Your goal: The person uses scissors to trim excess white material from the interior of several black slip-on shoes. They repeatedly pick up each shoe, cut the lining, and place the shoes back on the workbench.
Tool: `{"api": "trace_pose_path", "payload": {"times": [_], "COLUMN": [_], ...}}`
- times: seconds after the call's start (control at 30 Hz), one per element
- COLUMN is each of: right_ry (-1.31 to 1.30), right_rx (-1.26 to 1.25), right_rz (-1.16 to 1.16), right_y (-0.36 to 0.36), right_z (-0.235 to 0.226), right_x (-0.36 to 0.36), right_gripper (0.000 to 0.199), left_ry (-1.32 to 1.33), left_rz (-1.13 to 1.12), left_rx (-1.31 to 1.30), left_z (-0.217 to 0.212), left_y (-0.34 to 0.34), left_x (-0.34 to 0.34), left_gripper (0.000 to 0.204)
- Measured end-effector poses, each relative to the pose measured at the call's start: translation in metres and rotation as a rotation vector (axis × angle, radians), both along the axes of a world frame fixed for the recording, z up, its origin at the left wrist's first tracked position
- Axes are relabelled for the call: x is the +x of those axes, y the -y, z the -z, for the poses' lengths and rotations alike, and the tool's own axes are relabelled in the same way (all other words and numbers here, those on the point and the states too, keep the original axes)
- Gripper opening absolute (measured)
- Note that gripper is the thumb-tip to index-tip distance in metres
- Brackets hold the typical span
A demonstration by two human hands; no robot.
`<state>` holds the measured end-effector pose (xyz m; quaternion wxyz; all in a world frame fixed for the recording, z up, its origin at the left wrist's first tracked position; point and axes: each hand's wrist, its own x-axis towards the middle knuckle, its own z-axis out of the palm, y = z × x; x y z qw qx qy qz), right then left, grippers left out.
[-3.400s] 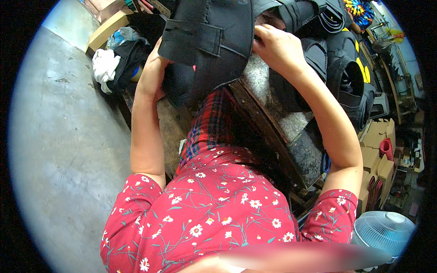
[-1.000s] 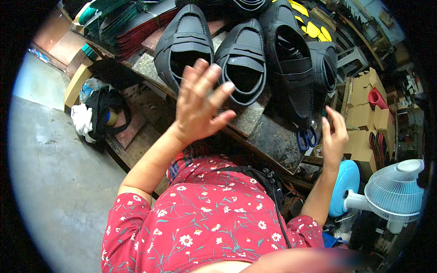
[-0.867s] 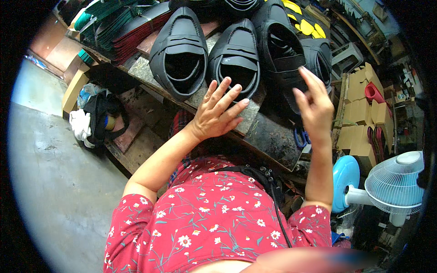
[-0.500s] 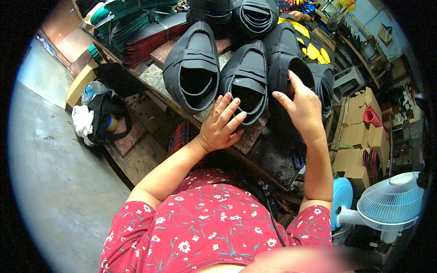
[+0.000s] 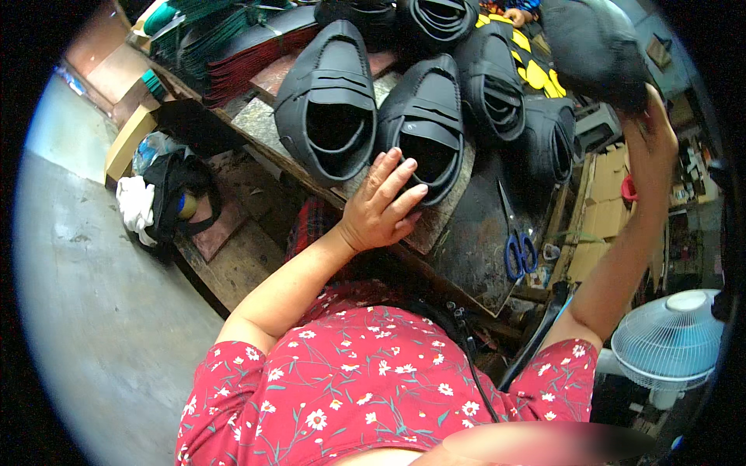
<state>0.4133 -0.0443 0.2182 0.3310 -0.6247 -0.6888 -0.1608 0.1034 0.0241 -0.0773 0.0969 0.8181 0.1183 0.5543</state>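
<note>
Two black loafer-style shoe uppers stand side by side on the bench, a left upper point(image 5: 330, 74) and a right upper point(image 5: 423, 105), their heel openings toward me. My left hand point(image 5: 377, 206) lies with fingers outstretched at the heel edge of the right one. Out to the far right, my right hand point(image 5: 654, 136) is raised, gripping a black shoe upper point(image 5: 594, 46) by its lower end; motion blurs it slightly. Beyond my left hand stand another stacked upper point(image 5: 491, 85) and a nested upper point(image 5: 548, 144) near the bench's right edge.
Scissors point(image 5: 519, 252) with blue handles lie on the bench's right side. Bundled red-edged sheets point(image 5: 252, 66) and green-edged sheets point(image 5: 206, 39) sit at the back left. A fan point(image 5: 668, 342) stands right, near cardboard boxes point(image 5: 602, 210). Another person's hand point(image 5: 517, 15) shows at the back.
My right hand has lifted a black upper off the group and carried it up to the right, uncovering the scissors and the nested upper. My left hand has stayed by the same upper.
</note>
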Motion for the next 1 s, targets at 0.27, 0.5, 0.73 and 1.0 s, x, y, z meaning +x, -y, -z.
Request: {"api": "trace_pose_path", "payload": {"times": [0.27,0.5,0.73,1.0], "right_ry": [0.238,-0.126,-0.125,-0.057], "right_rx": [-0.198,-0.093,-0.486,-0.802], "right_rz": [0.014,0.129,0.538,0.731], "right_y": [-0.068,0.013,0.084,0.137], "right_z": [0.116,0.126,0.160,0.193], "right_x": [0.044,0.044,0.022,-0.035], "right_gripper": [0.044,0.053,0.023,0.038], "left_ry": [0.001,-0.009,-0.108,-0.187], "left_rz": [-0.023,0.031,-0.088,-0.252], "left_rx": [0.024,-0.083,-0.115,-0.053], "left_z": [0.006,0.001,-0.027,-0.039], "left_y": [-0.007,-0.008,-0.002,0.004], "left_x": [0.007,0.010,0.021,0.053], "left_gripper": [0.049,0.055,0.076,0.080]}}
